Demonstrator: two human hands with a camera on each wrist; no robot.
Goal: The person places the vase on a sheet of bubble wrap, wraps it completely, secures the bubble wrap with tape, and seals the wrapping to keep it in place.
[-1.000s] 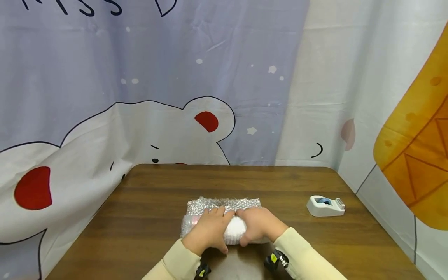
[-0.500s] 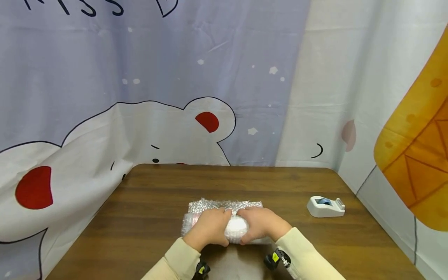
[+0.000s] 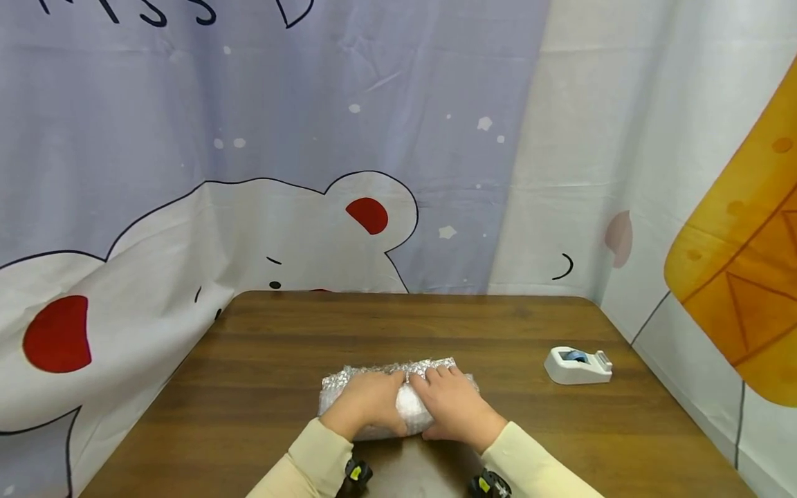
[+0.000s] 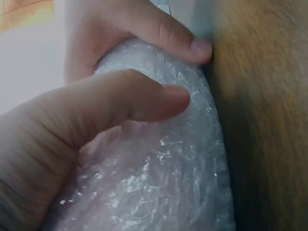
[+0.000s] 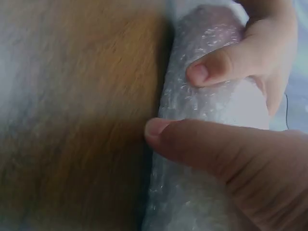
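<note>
A bundle of clear bubble wrap (image 3: 412, 409) lies crosswise on the wooden table, near its front. My left hand (image 3: 369, 402) grips its left half, with the thumb (image 4: 159, 102) along the near side and the fingers over the top. On the right half lies my right hand (image 3: 453, 408), its thumb (image 5: 187, 139) pressed against the near side and its fingers spread over the top and back. The two hands almost meet in the middle. A faint pinkish tint shows through the wrap in the left wrist view; what is inside cannot be made out.
A white tape dispenser (image 3: 578, 366) with a blue roll stands at the table's right side. Behind the wooden table (image 3: 280, 332) and to its sides hangs a printed curtain (image 3: 299, 235).
The bubble wrap has turned over, and the flat sheet behind it and the pinkish left end are now covered. My right hand has shifted left, with its fingers reaching farther over the top.
</note>
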